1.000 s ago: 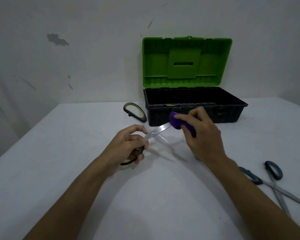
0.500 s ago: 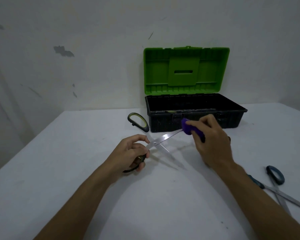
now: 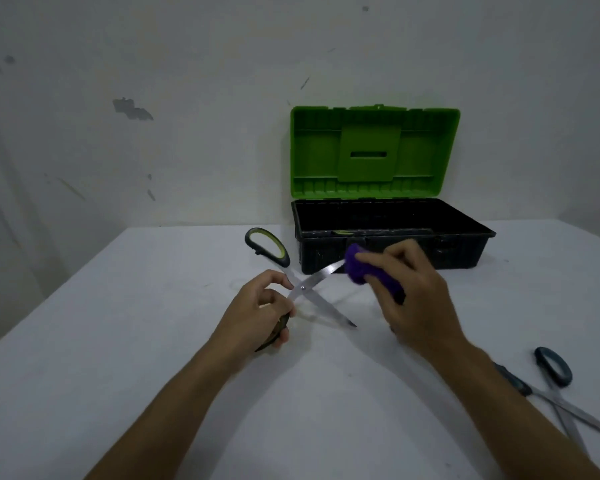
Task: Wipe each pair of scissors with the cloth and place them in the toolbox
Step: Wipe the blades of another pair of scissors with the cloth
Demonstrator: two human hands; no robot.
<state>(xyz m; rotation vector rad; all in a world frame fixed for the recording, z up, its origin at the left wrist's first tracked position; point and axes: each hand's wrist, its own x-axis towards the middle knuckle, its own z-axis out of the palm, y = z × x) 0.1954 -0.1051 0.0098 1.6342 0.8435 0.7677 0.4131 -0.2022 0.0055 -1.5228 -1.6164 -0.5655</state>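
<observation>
Your left hand [image 3: 257, 313] grips the lower handle of the green-and-black scissors [image 3: 307, 287] near the middle of the white table [image 3: 118, 341], fingers closed around that handle while thumb and forefinger pinch near the pivot. The scissors are spread wide open in an X: the free handle loop points toward the table's far edge, one blade angles down toward you with its tip close to the table surface, and the other blade rises to the right. Your right hand [image 3: 416, 299] is closed on the purple cloth [image 3: 368, 270], which is wrapped over the outer end of that raised blade. Just beyond the cloth, the toolbox [image 3: 465, 251] sits at the far edge against the wall, its green lid [image 3: 374, 154] standing upright and its black tray open. Near the right edge of the table, a second pair, the blue-handled scissors [image 3: 553, 368], lies flat and open, partly hidden by your right forearm.
</observation>
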